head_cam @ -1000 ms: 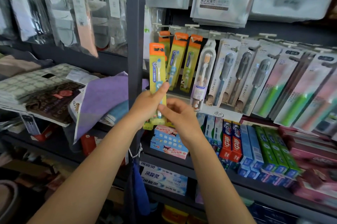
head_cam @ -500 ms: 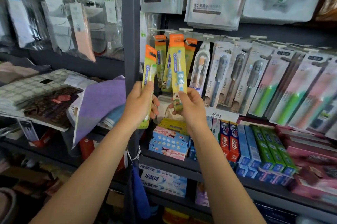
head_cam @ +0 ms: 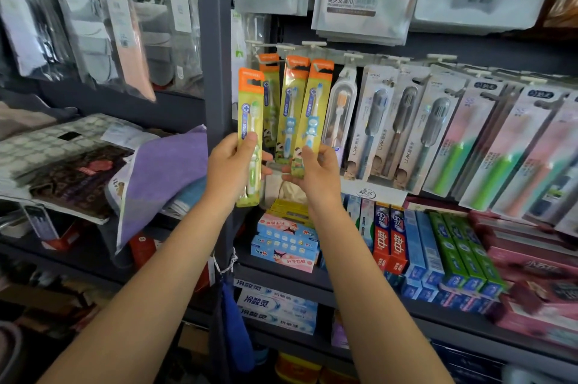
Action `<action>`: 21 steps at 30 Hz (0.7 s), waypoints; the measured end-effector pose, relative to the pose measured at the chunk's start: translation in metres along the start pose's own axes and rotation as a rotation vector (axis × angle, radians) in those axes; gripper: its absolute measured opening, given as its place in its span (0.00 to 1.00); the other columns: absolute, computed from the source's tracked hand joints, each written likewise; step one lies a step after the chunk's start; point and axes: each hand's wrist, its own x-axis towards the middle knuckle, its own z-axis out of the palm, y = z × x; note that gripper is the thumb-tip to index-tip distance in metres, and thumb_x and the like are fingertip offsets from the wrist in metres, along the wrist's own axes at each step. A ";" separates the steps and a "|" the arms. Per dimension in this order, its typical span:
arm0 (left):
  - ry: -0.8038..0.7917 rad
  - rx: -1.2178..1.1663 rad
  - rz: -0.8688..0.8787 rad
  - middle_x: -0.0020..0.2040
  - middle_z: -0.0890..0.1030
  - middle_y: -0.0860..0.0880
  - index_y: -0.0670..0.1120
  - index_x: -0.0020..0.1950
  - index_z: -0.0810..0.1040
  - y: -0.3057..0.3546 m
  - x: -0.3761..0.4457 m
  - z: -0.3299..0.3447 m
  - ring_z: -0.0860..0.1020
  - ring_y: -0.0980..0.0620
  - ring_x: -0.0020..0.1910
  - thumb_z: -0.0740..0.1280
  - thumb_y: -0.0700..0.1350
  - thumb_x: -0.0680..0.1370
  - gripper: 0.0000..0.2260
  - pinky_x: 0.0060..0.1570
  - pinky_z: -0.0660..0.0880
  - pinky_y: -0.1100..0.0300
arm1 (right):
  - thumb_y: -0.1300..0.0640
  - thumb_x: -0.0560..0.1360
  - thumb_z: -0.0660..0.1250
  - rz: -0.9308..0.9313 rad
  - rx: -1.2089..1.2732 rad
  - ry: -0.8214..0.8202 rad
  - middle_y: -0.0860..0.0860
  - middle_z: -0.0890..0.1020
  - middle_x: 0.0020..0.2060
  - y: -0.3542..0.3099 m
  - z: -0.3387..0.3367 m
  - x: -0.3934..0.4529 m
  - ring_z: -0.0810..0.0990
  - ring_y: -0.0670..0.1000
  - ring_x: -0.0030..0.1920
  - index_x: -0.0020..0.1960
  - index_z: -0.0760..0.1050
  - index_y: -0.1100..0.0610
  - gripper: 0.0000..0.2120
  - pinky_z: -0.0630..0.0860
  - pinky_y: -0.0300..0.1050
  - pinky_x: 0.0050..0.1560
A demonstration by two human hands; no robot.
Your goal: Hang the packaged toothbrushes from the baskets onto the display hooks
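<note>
Change since half a second ago: the right hand (head_cam: pixel 316 174) has carried its blue toothbrush pack (head_cam: pixel 312 116) up and rightward, so that the orange header now sits at a display hook (head_cam: pixel 317 44), beside the like pack already hanging (head_cam: pixel 291 108). The left hand (head_cam: pixel 231 168) has moved little and keeps its green toothbrush pack (head_cam: pixel 250 136) upright in front of the grey shelf post (head_cam: pixel 212 71).

Fingers: right thumb and fingers pinch the blue pack at its lower end; left thumb lies pressed across the front of the green pack, fingers wrapped behind.

Location of stock: one pack in each hand, both held against the leftmost hook group, above the boxed toothpaste (head_cam: pixel 286 241) on the shelf.

Status, by judgement: the blue pack is at the threading step; the green pack waits its turn. Both remain to be hung.

Not determinable:
- Whether the blue pack's hang-hole has taken the hook; the header overlaps the hook tip and the contact is not legible.
- The baskets named in the task; none in view.
- Another orange-topped pack (head_cam: pixel 270 99) behind the green one, mostly covered.
- Right-hand packs (head_cam: pixel 506 146) along the row, blurred; print unreadable.
- Items at the bottom edge, cut off.
</note>
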 end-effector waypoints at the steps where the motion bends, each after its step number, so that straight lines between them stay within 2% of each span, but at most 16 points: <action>1: 0.001 -0.005 -0.004 0.41 0.86 0.46 0.46 0.51 0.77 -0.001 0.001 0.001 0.84 0.48 0.33 0.62 0.49 0.85 0.09 0.36 0.80 0.55 | 0.58 0.85 0.60 0.012 0.008 0.010 0.53 0.80 0.44 0.001 0.003 0.004 0.84 0.47 0.33 0.56 0.69 0.59 0.04 0.83 0.45 0.39; 4: -0.009 -0.048 -0.037 0.41 0.86 0.45 0.44 0.53 0.78 -0.006 0.000 0.005 0.83 0.49 0.31 0.62 0.48 0.85 0.09 0.34 0.80 0.55 | 0.56 0.85 0.60 0.072 0.039 0.052 0.55 0.81 0.42 0.001 0.011 0.018 0.85 0.54 0.38 0.51 0.72 0.59 0.07 0.85 0.51 0.46; 6: -0.026 -0.093 -0.078 0.41 0.87 0.45 0.45 0.53 0.79 -0.009 -0.001 0.006 0.84 0.47 0.32 0.63 0.48 0.84 0.09 0.36 0.81 0.54 | 0.55 0.84 0.62 0.113 0.057 0.075 0.55 0.82 0.43 0.005 0.011 0.022 0.85 0.56 0.40 0.49 0.73 0.59 0.09 0.85 0.48 0.44; 9: -0.071 -0.176 -0.157 0.41 0.87 0.46 0.45 0.53 0.80 -0.010 -0.004 0.008 0.85 0.48 0.35 0.63 0.48 0.84 0.09 0.37 0.83 0.54 | 0.53 0.83 0.65 0.219 0.077 0.059 0.61 0.84 0.47 0.016 0.004 0.015 0.86 0.56 0.40 0.54 0.75 0.63 0.12 0.84 0.44 0.39; 11: -0.084 -0.224 -0.213 0.41 0.87 0.45 0.43 0.54 0.80 -0.012 -0.004 0.011 0.85 0.49 0.36 0.64 0.47 0.84 0.09 0.38 0.83 0.53 | 0.53 0.82 0.66 0.293 0.062 0.056 0.63 0.83 0.48 0.024 -0.005 0.006 0.85 0.57 0.40 0.53 0.74 0.61 0.11 0.84 0.46 0.41; 14: -0.090 -0.274 -0.253 0.40 0.86 0.44 0.41 0.53 0.81 -0.010 0.000 0.016 0.84 0.48 0.37 0.66 0.46 0.83 0.10 0.39 0.83 0.53 | 0.52 0.83 0.65 0.362 0.032 0.006 0.60 0.83 0.45 0.031 -0.019 -0.008 0.85 0.56 0.40 0.52 0.73 0.58 0.09 0.84 0.49 0.43; 18: -0.069 -0.241 -0.269 0.46 0.87 0.50 0.50 0.50 0.83 0.000 0.010 0.024 0.85 0.51 0.46 0.68 0.50 0.81 0.06 0.48 0.80 0.56 | 0.45 0.83 0.62 0.266 -0.056 -0.268 0.56 0.86 0.50 0.021 -0.022 -0.022 0.86 0.56 0.50 0.60 0.79 0.57 0.17 0.83 0.56 0.54; 21: -0.080 -0.258 -0.289 0.44 0.87 0.52 0.51 0.51 0.83 0.011 0.012 0.029 0.85 0.54 0.42 0.68 0.51 0.81 0.06 0.40 0.79 0.61 | 0.50 0.83 0.64 0.147 -0.127 -0.331 0.51 0.86 0.44 0.004 -0.015 -0.025 0.86 0.52 0.43 0.56 0.77 0.59 0.12 0.84 0.55 0.50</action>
